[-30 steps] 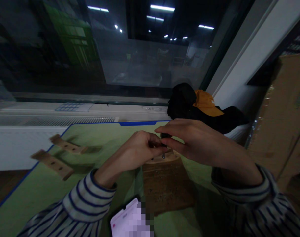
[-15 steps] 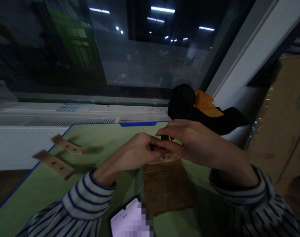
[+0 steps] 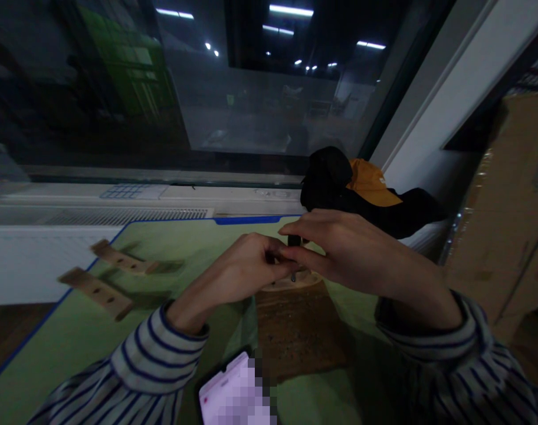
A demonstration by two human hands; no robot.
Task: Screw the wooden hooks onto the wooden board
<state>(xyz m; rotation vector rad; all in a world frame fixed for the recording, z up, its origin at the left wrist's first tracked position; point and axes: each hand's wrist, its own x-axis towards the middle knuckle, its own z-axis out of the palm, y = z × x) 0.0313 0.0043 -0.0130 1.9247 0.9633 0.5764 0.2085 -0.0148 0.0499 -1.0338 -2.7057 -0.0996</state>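
Observation:
My right hand [image 3: 340,248] pinches a small black-handled tool [image 3: 294,240] upright between thumb and fingers. Its exact kind is hard to make out. Against those fingertips, my left hand [image 3: 242,265] is closed, and whatever its fingers hold is hidden. Just below both hands, a small metal tip [image 3: 294,277] shows at a pale wooden piece [image 3: 273,287]. That piece is at the far end of a dark brown wooden board [image 3: 302,336], partly covered by my fingers. Two curved wooden pieces with holes, one farther [image 3: 125,260] and one nearer [image 3: 96,293], lie to the left.
A lit phone [image 3: 233,389] lies at the front of the green table [image 3: 171,348]. Behind the blue-edged tabletop are a radiator [image 3: 131,216] and a window. A black and orange cloth item [image 3: 370,183] sits at the back right, beside a cardboard box [image 3: 503,218].
Both hands stay in nearly the same place. The fingers of my right hand have shifted slightly around the black handle, and a bit more of it shows. The view has tilted a little.

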